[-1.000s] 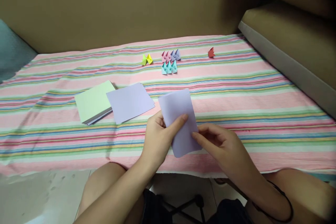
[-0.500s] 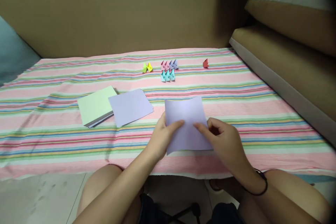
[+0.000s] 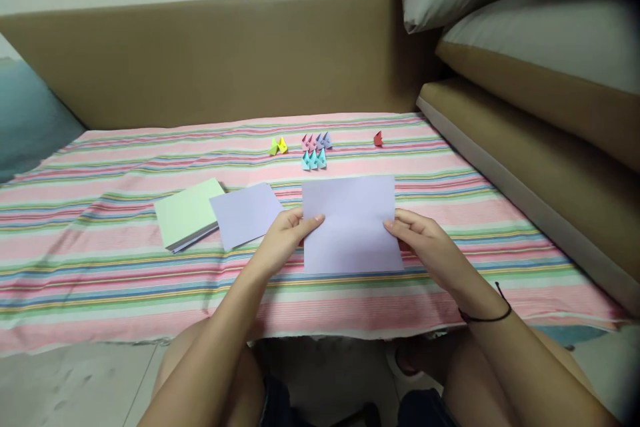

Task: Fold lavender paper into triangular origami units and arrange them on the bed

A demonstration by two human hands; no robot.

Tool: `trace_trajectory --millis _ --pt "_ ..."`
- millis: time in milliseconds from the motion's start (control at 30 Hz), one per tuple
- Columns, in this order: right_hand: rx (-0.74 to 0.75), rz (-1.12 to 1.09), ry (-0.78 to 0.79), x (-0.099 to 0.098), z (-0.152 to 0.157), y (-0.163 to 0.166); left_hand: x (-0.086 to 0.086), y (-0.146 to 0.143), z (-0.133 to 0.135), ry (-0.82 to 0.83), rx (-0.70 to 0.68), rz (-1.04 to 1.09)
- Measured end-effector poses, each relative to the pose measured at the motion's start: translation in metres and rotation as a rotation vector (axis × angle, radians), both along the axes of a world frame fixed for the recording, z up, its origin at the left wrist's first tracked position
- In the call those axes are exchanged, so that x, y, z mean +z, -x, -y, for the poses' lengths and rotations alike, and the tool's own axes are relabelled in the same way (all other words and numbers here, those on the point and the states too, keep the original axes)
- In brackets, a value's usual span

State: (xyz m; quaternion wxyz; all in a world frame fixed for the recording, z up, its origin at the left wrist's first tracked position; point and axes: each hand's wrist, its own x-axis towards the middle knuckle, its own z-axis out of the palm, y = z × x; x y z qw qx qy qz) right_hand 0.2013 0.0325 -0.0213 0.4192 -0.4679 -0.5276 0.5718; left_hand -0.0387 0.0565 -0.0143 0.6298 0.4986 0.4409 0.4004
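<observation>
A sheet of lilac paper (image 3: pixel 353 240) is stretched between my hands, raised above the striped cloth. My left hand (image 3: pixel 287 233) pinches its left edge, thumb on top and fingers behind. At the right edge my right hand (image 3: pixel 420 237) grips it the same way, its other fingertips partly hidden. A faint crease runs across the sheet's middle. Left of my left hand lies more lilac paper (image 3: pixel 245 213), beside a stack of paper with a pale green top sheet (image 3: pixel 187 210).
Small folded paper pieces stand farther back: yellow (image 3: pixel 279 146), pink (image 3: pixel 309 143), lilac (image 3: pixel 324 141), turquoise (image 3: pixel 313 160) and red (image 3: pixel 378 139). Brown cushions (image 3: pixel 525 160) are piled on the right. A brown backrest (image 3: pixel 225 60) borders the striped cloth (image 3: pixel 125 293).
My hands have moved apart from the middle of the lilac sheet to its side edges. The sheet is spread flatter and wider. The head view has tilted up a little.
</observation>
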Motion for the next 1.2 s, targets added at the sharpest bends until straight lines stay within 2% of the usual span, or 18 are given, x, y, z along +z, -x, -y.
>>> trace_trajectory --millis 133,333,667,967,1200 --pt "-0.011 -0.064 -0.029 -0.001 -0.008 -0.001 0.000 0.002 -0.007 -0.058 0.031 0.042" --pt "0.001 -0.175 -0.018 -0.009 -0.024 0.002 -0.008 0.002 -0.017 -0.084 0.160 0.073" --pt "-0.111 -0.220 -0.040 -0.032 -0.028 0.013 -0.028 0.005 -0.023 -0.144 0.137 0.080" --pt "-0.116 -0.253 -0.091 -0.029 0.000 0.018 -0.018 0.013 -0.004 -0.201 0.085 0.076" --pt "-0.223 -0.291 -0.185 -0.018 0.010 0.025 -0.003 0.015 0.009 -0.217 0.170 0.181"
